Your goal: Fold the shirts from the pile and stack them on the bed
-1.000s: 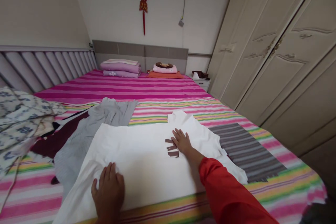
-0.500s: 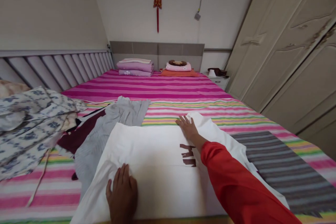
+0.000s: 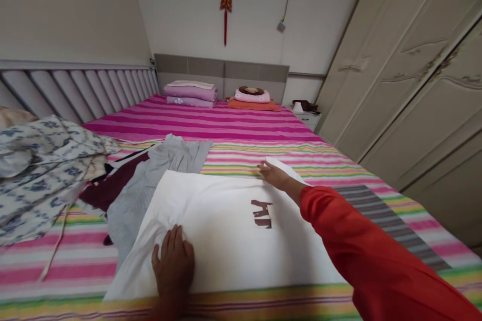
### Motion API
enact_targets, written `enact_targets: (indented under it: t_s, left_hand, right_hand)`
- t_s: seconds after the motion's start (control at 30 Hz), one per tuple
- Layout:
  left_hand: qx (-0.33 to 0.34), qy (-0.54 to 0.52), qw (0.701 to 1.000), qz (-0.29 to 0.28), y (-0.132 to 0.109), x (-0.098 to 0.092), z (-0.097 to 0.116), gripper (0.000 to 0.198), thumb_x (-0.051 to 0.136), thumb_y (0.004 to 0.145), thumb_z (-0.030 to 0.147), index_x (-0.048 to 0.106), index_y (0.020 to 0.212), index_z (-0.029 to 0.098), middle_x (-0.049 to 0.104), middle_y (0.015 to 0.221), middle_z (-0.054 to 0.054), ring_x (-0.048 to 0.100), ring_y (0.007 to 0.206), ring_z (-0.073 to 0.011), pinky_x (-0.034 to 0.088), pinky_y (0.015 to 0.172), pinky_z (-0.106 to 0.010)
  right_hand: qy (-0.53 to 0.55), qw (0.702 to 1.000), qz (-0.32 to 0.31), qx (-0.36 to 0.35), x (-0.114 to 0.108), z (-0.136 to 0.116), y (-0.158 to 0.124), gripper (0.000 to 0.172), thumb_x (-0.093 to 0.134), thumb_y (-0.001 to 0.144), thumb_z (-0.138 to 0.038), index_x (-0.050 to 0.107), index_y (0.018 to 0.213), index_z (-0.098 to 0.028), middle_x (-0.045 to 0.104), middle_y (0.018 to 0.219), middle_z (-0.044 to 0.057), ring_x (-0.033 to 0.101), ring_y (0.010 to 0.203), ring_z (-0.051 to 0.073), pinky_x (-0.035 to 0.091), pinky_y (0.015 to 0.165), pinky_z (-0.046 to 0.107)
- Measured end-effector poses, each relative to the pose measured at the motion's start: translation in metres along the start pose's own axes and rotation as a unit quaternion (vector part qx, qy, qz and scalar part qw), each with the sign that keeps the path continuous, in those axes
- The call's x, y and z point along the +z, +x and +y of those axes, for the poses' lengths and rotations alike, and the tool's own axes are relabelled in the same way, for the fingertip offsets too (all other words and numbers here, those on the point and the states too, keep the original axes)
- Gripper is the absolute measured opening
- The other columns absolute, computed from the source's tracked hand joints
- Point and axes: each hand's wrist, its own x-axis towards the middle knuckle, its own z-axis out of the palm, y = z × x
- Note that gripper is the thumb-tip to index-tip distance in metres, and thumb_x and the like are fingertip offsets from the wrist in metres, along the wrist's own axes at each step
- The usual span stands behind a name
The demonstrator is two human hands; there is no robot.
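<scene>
The white T-shirt (image 3: 211, 215) lies spread on the striped bed (image 3: 233, 128), in the lower middle of the frame. The left hand (image 3: 173, 263) presses flat and open on its near-left part. The right hand (image 3: 276, 176) touches its far edge; whether it grips the cloth I cannot tell.

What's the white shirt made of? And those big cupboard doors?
The white T-shirt looks like soft knit cotton, matte: it lies limp with small wrinkles under the left hand. The wardrobe doors look like painted wood or board, cream, slightly glossy, with carved trim.
</scene>
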Motion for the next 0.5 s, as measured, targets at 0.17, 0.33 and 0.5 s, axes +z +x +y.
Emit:
enact_targets:
  t_s: [0.17,0.33,0.5]
  left_hand:
    - [-0.004,-0.005,1.000,0.001,0.001,-0.004,0.004,0.051,0.036,0.089,0.021,0.052,0.136,0.012,0.057,0.139,-0.016,0.048,0.131,-0.0268,0.022,0.114,-0.053]
    - [0.013,0.005,1.000,0.003,0.002,-0.005,0.003,0.049,0.031,0.092,0.021,0.054,0.133,0.007,0.056,0.138,-0.017,0.048,0.131,-0.0269,0.023,0.114,-0.052]
    - [0.016,0.001,1.000,0.005,0.001,-0.007,0.002,0.048,0.032,0.092,0.020,0.057,0.130,0.006,0.058,0.136,-0.017,0.050,0.130,-0.0287,0.025,0.113,-0.054]
  right_hand:
    - [-0.064,0.996,-0.055,-0.014,-0.015,-0.010,-0.052,0.032,0.054,0.068,-0.001,0.071,0.078,-0.027,0.075,0.091,0.001,0.043,0.132,0.018,0.016,0.118,0.048]
    - [-0.117,0.991,-0.061,-0.027,-0.008,-0.036,-0.116,0.032,0.050,0.075,0.001,0.071,0.075,-0.022,0.073,0.090,0.009,0.056,0.115,0.024,0.018,0.117,0.044]
    - [-0.147,0.986,-0.077,0.021,0.006,-0.051,-0.171,0.022,0.051,0.082,-0.009,0.071,0.082,-0.017,0.072,0.086,0.014,0.067,0.086,0.025,0.040,0.092,0.040]
